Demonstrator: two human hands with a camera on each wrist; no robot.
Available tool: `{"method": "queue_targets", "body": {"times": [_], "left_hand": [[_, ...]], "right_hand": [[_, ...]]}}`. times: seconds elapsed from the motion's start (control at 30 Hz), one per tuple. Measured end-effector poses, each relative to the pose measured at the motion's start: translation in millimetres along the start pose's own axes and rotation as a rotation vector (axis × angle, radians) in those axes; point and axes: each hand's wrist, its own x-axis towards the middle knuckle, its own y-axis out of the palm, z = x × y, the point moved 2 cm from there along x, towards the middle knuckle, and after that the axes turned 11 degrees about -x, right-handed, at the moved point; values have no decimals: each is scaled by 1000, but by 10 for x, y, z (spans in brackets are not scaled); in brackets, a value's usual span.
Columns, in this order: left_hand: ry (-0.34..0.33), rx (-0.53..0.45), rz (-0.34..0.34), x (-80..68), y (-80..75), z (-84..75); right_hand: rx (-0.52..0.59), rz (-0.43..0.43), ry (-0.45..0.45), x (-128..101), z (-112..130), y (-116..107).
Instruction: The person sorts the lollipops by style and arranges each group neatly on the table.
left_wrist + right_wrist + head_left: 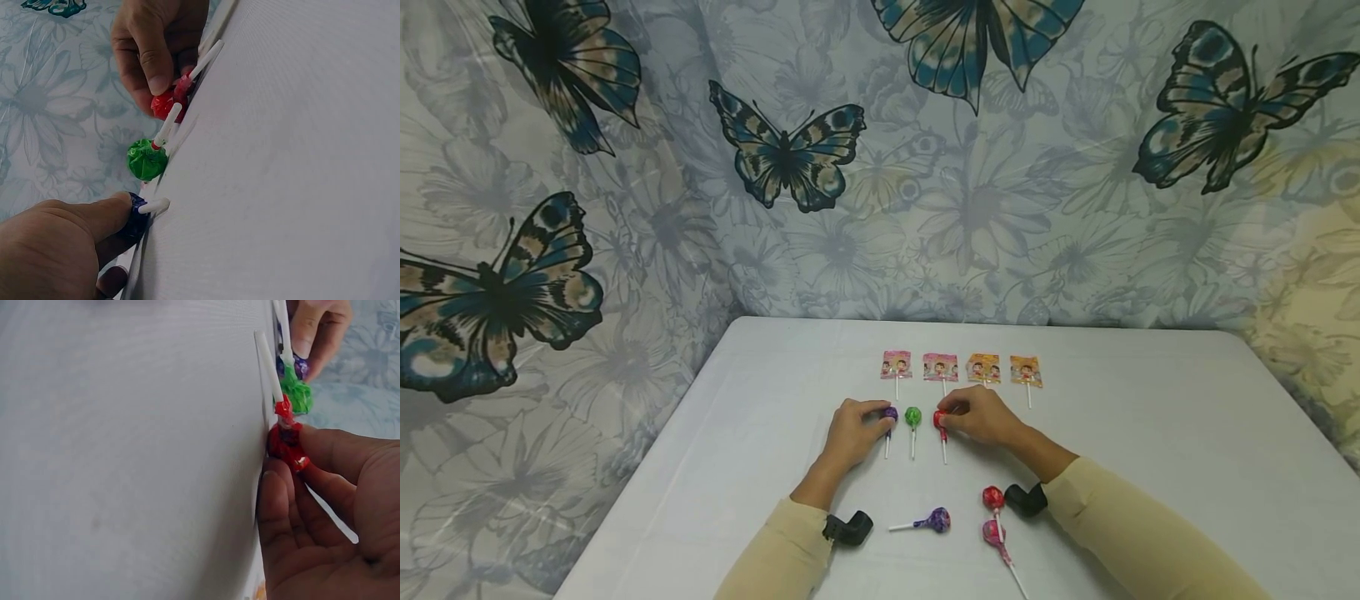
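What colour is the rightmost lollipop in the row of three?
Red. The rightmost lollipop shows best in the right wrist view.

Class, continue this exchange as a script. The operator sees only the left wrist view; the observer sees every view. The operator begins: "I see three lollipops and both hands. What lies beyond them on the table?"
Observer: In the head view, four flat packets lie in a row beyond the green lollipop.

Operator: Is anything lying nearer the person than the left hand?

Observer: Yes, a loose purple lollipop, its stick pointing to the person's left.

Operator: Anything else there?

Observer: Yes, a loose red lollipop and a pink lollipop, both near the right sleeve.
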Motion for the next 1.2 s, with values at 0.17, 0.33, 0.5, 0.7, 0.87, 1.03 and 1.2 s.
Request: {"method": "queue_targets", "body": {"times": [0.17,0.33,0.5,0.7,0.87,1.03,1.2], "left_hand": [[8,-1,-6,-1,6,0],[25,3,-9,-1,4,2],[15,5,2,4,9,13],[9,3,3,4,8,13],[8,8,2,0,6,-8],[7,20,-4,-1,0,-22],[16,20,-3,-8,-4,-22]], "right_hand": [[3,4,11,-2,17,-1],[1,7,17,-1,16,-2],[6,7,20,-5,11,-9],[6,-1,6,-28,14,-35],[9,0,20,-46,-8,-62],[30,2,19,-75,-16,-93],[51,-6,29,-126,11,-134]]}}
